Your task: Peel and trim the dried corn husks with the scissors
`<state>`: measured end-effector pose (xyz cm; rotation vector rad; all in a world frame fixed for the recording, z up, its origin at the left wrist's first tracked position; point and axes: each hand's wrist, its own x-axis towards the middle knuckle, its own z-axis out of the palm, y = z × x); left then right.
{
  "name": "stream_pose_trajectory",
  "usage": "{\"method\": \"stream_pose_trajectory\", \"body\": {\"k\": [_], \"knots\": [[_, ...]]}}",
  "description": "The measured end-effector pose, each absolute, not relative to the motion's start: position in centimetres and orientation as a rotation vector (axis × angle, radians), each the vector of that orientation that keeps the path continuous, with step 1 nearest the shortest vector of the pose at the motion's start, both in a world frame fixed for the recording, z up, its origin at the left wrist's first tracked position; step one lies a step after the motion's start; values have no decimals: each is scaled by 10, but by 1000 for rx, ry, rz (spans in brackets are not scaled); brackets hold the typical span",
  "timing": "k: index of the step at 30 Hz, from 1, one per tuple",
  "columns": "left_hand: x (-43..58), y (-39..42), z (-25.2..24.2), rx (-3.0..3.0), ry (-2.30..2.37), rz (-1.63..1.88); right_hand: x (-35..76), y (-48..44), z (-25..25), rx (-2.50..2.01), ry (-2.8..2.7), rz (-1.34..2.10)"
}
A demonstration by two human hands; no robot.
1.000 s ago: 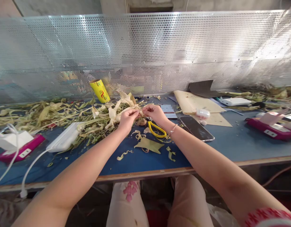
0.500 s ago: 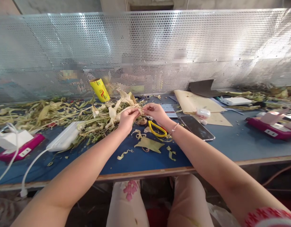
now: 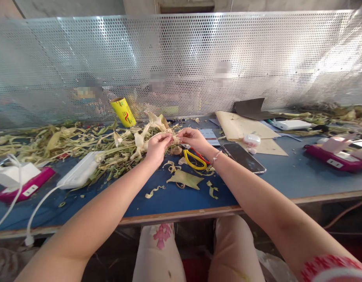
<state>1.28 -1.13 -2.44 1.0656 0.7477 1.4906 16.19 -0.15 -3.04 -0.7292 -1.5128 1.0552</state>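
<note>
My left hand and my right hand meet over the table's middle, both closed with thumb and fingertips pinched. Between them is a small pale dried plant piece, husk-like, partly covered by the fingers. Pale dried leaves lie just behind and left of my left hand, on a heap of dried stalks. Below my right hand rest scissors with yellow handles. In front of them is a flat greenish leaf piece with curled scraps around it.
A yellow tube stands tilted behind the heap. A white power strip and a magenta one are at left. At right lie a phone, a white earbud case and brown paper. A perforated metal screen closes the back.
My fingers have shifted very slightly around the pale plant piece, with the fingertips a little farther apart. The view has moved a touch; other things lie as before.
</note>
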Motion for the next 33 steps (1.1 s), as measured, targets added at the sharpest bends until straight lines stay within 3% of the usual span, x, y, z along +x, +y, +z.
{"method": "stream_pose_trajectory", "body": {"k": [23,33], "knots": [[11,-9,-25,1346,886,1402,153,-7,-26,-833,-1487,850],[10,-9,-22,1087,851,1469,148,-9,-30,-901,-1714,625]]}}
